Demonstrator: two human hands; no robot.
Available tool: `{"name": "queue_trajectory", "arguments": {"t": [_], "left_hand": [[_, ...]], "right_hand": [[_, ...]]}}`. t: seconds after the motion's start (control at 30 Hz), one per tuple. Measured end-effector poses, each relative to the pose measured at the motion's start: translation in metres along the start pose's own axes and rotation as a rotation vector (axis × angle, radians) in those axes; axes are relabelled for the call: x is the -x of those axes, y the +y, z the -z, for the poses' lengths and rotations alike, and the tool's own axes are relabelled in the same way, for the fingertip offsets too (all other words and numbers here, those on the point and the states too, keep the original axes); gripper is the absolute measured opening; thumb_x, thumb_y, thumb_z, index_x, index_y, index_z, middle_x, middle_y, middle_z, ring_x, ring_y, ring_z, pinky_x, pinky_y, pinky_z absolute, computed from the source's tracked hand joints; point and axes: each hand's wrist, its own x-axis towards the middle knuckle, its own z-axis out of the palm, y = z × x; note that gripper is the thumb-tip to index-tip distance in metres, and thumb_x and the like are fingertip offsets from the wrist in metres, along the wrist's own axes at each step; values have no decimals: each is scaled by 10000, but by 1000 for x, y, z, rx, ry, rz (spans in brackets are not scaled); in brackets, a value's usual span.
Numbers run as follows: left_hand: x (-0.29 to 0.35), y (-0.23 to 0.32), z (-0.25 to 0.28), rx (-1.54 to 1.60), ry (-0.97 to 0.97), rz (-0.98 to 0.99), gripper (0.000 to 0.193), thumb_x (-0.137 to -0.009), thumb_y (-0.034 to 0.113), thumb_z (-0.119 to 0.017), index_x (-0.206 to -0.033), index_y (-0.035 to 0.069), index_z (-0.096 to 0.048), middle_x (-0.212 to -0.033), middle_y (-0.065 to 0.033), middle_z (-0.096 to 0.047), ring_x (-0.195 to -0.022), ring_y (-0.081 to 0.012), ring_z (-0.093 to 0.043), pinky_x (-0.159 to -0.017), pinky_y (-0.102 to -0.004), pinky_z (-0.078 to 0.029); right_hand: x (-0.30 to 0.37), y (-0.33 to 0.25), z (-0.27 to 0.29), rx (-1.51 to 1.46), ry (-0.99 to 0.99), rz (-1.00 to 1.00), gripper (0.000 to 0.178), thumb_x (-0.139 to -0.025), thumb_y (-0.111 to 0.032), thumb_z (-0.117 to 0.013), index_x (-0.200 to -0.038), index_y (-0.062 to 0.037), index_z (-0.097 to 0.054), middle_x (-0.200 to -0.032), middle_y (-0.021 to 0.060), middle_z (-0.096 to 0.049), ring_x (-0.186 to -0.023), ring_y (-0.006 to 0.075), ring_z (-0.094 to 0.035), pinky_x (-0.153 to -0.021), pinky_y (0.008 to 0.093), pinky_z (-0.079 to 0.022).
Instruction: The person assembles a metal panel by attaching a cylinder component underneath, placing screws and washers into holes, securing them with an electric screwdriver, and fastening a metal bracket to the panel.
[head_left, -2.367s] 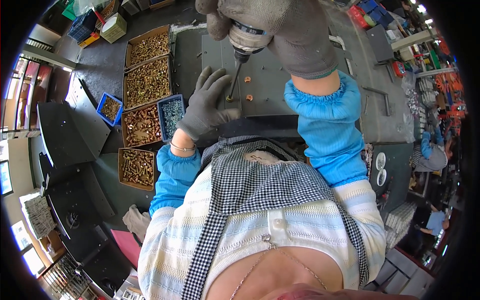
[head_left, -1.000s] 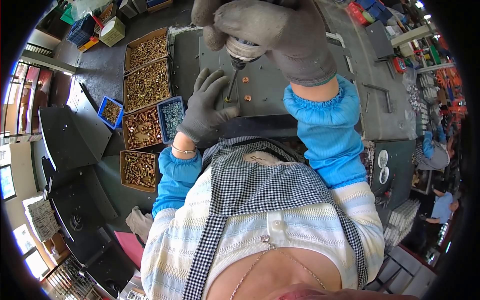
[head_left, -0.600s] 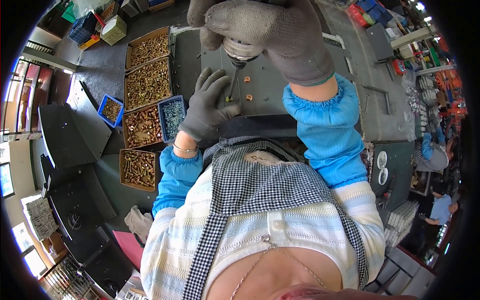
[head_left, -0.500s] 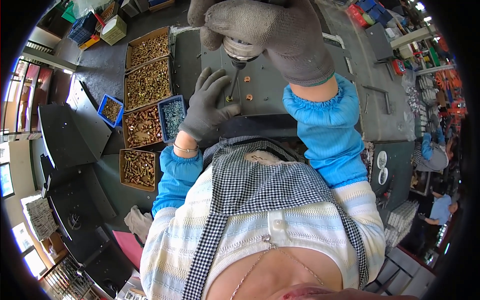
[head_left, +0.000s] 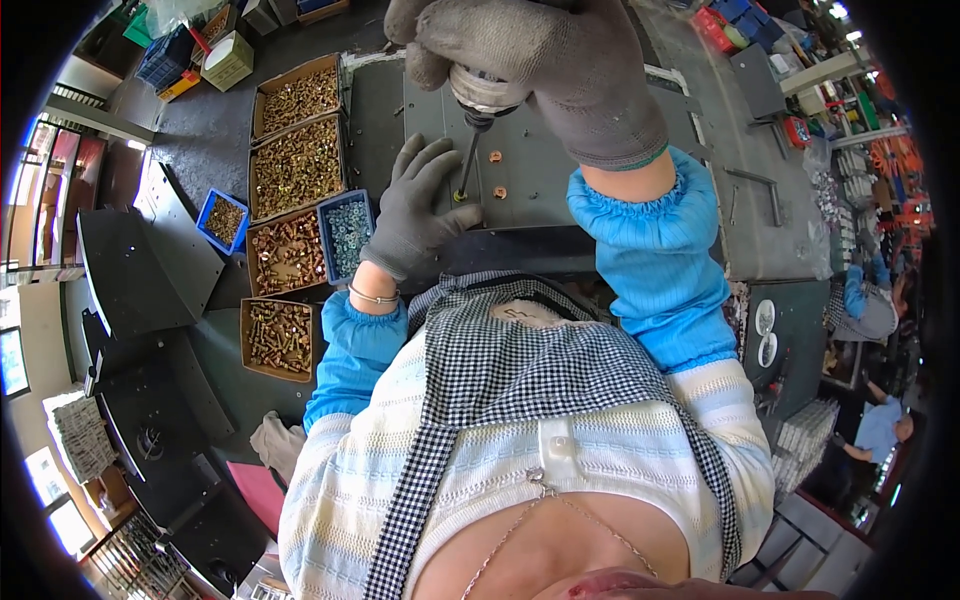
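Right hand (head_left: 550, 55), grey knit glove, has its fingers wrapped round a power screwdriver (head_left: 484, 92) above the dark grey metal panel (head_left: 555, 170); body mostly hidden by the glove. Long thin bit (head_left: 471, 155) slants down to a small yellow-plated fastener (head_left: 459, 196) on the panel's near left part – tip meets the head in this view, can't tell how deep it is seated. Left hand (head_left: 410, 212), same glove type, lies palm down over the panel's near left corner, empty; fingers slightly apart, thumb spread wide, fastener sitting in the gap between thumb and index. Can't tell if either touches it. Two copper-coloured fittings (head_left: 495, 156) on the panel just right of the bit, one farther out, one nearer; a few small dark studs (head_left: 526, 132) dotted about them. Left of the panel: a column of cardboard boxes (head_left: 277, 374) full of brass- and copper-coloured bolts (head_left: 296, 165), a blue bin (head_left: 325, 243) of silvery hardware right by the left wrist, and a smaller blue tray (head_left: 240, 238) of tiny brass parts farther left. Right of the panel – an L-shaped grey bar (head_left: 774, 203); well beyond it, a co-worker in blue sleeves (head_left: 867, 308).
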Motion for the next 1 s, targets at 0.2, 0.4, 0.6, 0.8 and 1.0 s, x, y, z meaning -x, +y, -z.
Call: {"name": "queue_trajectory", "arguments": {"t": [0.2, 0.4, 0.6, 0.8, 1.0], "left_hand": [[0, 1, 0, 0, -3, 7, 755, -735, 356, -862, -1373, 36, -619, -1517, -186, -540, -1512, -462, -335, -1210, -535, -363], [-1, 2, 1, 2, -4, 24, 746, -732, 343, -854, -1374, 43, -621, -1509, -184, -546, -1511, -463, -336, -1207, -534, -367], [-1, 2, 0, 19, 3, 29, 741, -725, 328, -862, -1372, 56, -625, -1503, -175, -553, -1509, -461, -340, -1204, -535, -372], [0, 3, -1, 18, 8, 30, 732, -736, 326, -860, -1374, 56, -624, -1501, -173, -556, -1507, -459, -342, -1207, -538, -366], [-1, 9, 2, 57, 14, 34, 722, -743, 317, -854, -1371, 50, -621, -1498, -176, -557, -1503, -465, -345, -1209, -538, -362]], "right_hand": [[5, 1, 1, 1, 49, 11, 454, -871, -24, -766, -1298, -16, -613, -1089, 36, -691, -957, 135, -671, -792, 304, -599], [7, 4, 1, -73, 36, 40, 478, -870, -15, -763, -1319, -16, -596, -1107, 51, -691, -982, 154, -678, -828, 313, -610], [8, -7, 2, -64, 3, -50, 487, -865, -18, -766, -1320, -4, -591, -1100, 65, -693, -992, 166, -686, -848, 317, -609], [8, -5, 4, -100, -16, -10, 512, -854, -32, -781, -1331, -14, -597, -1097, 69, -702, -971, 176, -695, -832, 324, -605], [3, -6, 4, -40, -44, 24, 521, -845, -37, -794, -1331, -25, -607, -1114, 61, -712, -953, 178, -695, -832, 335, -601]]}}
